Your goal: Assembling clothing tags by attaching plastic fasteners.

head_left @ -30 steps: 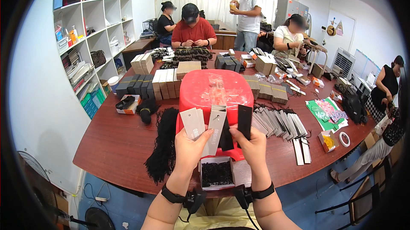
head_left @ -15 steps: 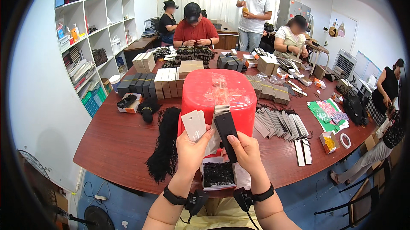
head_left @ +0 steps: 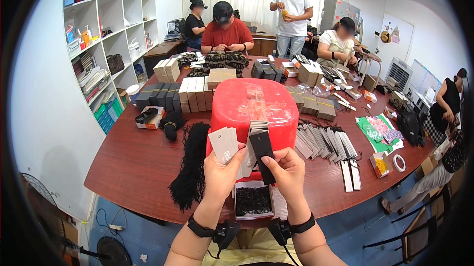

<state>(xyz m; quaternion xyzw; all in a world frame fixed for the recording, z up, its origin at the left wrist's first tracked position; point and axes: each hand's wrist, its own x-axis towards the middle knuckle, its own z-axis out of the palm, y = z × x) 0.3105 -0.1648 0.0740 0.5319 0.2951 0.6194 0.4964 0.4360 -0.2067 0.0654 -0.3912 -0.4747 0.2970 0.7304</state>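
My left hand (head_left: 222,179) is closed around a small fan of light grey hang tags (head_left: 222,142), each with a hole near its top. Between the thumb and fingers of my right hand (head_left: 289,174) is a black hang tag (head_left: 260,150), held upright beside the grey ones. Just behind both hands stands a red plastic tub (head_left: 234,100), bottom up, with clear tape across it. More grey tags (head_left: 258,125) stand against the tub's near side, partly hidden by the black tag. Below my hands, a small box (head_left: 253,215) holds black strings (head_left: 252,199).
A bundle of black cords (head_left: 192,162) lies left of the tub. To the right, strung grey tags (head_left: 326,142) lie in an overlapping row. Banded tag stacks (head_left: 192,95) line the table behind. Several people work around the room; a white roll (head_left: 399,163) sits far right.
My right index finger has straightened and lifted a little along the black tag. The grey tags in my left hand are slightly more fanned out. Both hands stay in nearly the same place.
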